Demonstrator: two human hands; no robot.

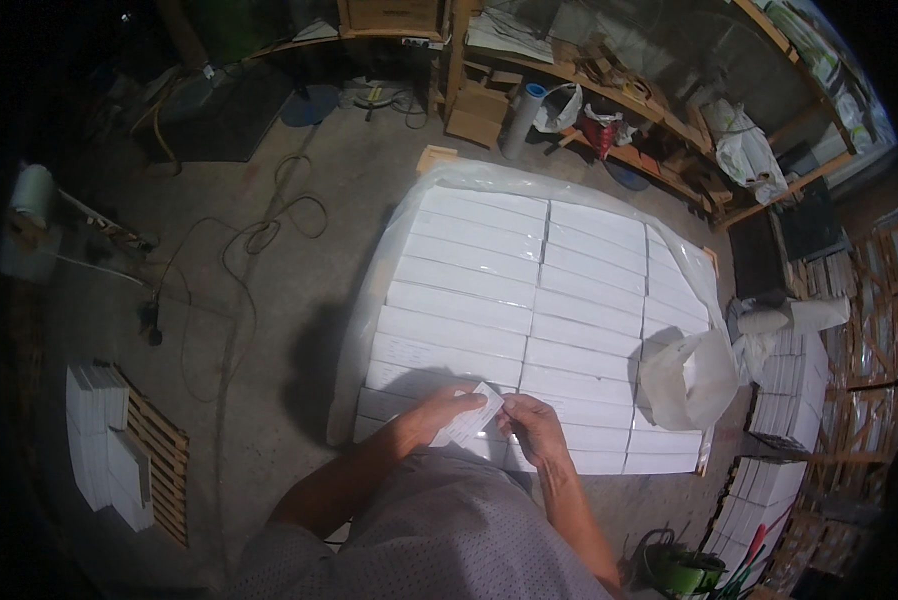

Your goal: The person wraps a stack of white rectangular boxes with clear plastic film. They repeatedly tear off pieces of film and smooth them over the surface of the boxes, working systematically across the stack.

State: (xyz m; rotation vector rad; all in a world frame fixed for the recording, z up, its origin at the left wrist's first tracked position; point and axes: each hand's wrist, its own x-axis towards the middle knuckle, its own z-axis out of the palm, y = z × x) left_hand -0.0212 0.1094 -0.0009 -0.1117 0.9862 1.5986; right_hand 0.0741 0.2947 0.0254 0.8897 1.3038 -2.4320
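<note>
My left hand (440, 415) grips a white printed label sheet (470, 417), its thumb on the sheet's upper part. At the sheet's upper right corner, the fingertips of my right hand (533, 427) pinch the edge. Both hands are over the near edge of a wide stack of white cartons (468, 300), packed in rows, with plastic film (366, 330) around its sides. A loose translucent plastic bag or piece of film (689, 380) lies on the stack's right side. Some near cartons bear faint writing.
An air hose or cable (258, 232) coils on the concrete floor at left. A wooden pallet (156, 465) with white cartons stands lower left. Wooden shelving (606, 90) with a film roll (522, 124) is behind. More carton stacks (790, 390) and a green strapping reel (689, 571) are at right.
</note>
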